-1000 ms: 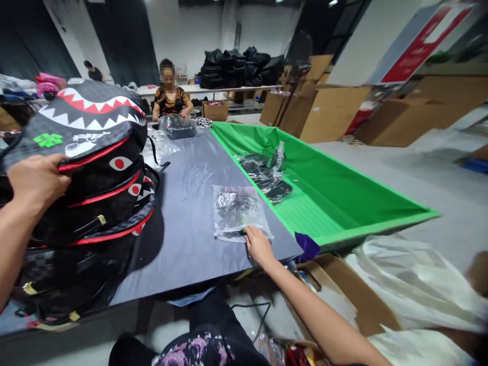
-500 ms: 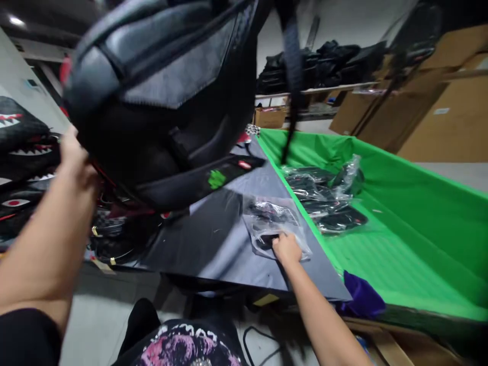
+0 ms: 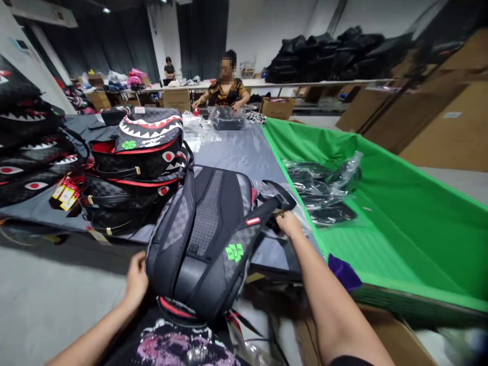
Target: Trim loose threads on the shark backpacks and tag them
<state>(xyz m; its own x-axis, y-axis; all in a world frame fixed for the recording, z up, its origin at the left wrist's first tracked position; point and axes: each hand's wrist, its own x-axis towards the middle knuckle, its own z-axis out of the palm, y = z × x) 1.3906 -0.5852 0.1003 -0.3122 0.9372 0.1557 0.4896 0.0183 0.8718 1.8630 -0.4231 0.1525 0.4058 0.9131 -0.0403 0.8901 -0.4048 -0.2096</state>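
Observation:
A black checkered backpack (image 3: 206, 213) lies back panel up across the table's near edge, its lower end against my body. Green patches and a small red label mark one shoulder strap (image 3: 244, 239). My left hand (image 3: 138, 279) grips the backpack's left side, the fingertips hidden behind it. My right hand (image 3: 290, 224) is closed beside the strap's end, over a clear plastic bag (image 3: 305, 223) with dark contents. What its fingers hold is partly hidden by the strap.
Shark-mouth backpacks (image 3: 133, 168) are stacked left of the work. Bagged dark items (image 3: 324, 198) lie in a green-lined bin (image 3: 381, 244) at right. Across the grey table (image 3: 244, 147) a co-worker (image 3: 227, 91) handles a bagged item. Cardboard boxes (image 3: 446, 117) stand at far right.
The backpack has come down from in front of my view onto the table edge, its back panel now facing up. My left hand moved down and right with it; my right hand stayed near the plastic bag.

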